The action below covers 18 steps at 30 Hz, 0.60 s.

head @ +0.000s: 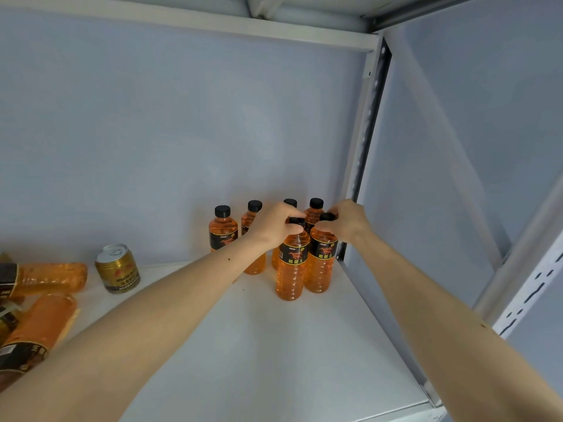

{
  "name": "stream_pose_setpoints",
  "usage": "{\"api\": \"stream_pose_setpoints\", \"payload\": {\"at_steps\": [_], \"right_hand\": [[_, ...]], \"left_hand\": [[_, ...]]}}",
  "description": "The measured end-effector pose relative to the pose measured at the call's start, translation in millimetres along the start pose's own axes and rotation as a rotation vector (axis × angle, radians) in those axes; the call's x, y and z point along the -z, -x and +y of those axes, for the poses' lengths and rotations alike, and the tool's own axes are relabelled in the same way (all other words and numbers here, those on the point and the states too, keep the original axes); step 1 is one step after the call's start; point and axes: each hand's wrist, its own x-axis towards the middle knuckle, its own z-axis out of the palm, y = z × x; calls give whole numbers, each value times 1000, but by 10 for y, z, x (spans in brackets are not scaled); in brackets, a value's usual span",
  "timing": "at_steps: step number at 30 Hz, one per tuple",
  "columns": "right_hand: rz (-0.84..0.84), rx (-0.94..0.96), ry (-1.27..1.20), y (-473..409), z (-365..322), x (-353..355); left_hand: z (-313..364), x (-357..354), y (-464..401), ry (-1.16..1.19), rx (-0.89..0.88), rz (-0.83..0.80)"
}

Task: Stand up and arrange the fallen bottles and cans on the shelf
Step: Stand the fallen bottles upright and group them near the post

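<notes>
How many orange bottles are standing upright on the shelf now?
6, all in the back right corner. Back row: far-left bottle, second bottle, third bottle, fourth bottle. Front row: left-hand bottle and right-hand bottle, each gripped at the cap. The hands may hide more.

The left hand [275, 225] covers most of a back-row bottle [289, 205] — only part of its black cap shows — and its forearm [170, 300] hides the lower half of the bottle [224, 231] at the far left of the group. The right hand [347, 222] curls over the cap of the front bottle [320, 263], so the grip itself is unseen. At the left edge, two fallen bottles [45, 277] [36, 333] are cut off by the frame — their caps out of view, their labels too blurred to read. Small print on the gold can [117, 268] is illegible.
</notes>
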Motion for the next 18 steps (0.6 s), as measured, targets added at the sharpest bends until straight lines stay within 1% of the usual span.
{"api": "stream_pose_setpoints", "payload": {"at_steps": [5,10,14,18], "right_hand": [[-2,-14,-10,-67,-6,-30],[2,-11,17,-84,11,-58],[-35,-1,59,-67,18,-25],[-43,-1,68,-46,37,1]], "left_hand": [[28,-49,-19,-24,32,35],[-29,-13,-29,-40,24,49],[-42,-30,13,-25,-3,27],[-39,-52,59,-59,-16,1]]}}
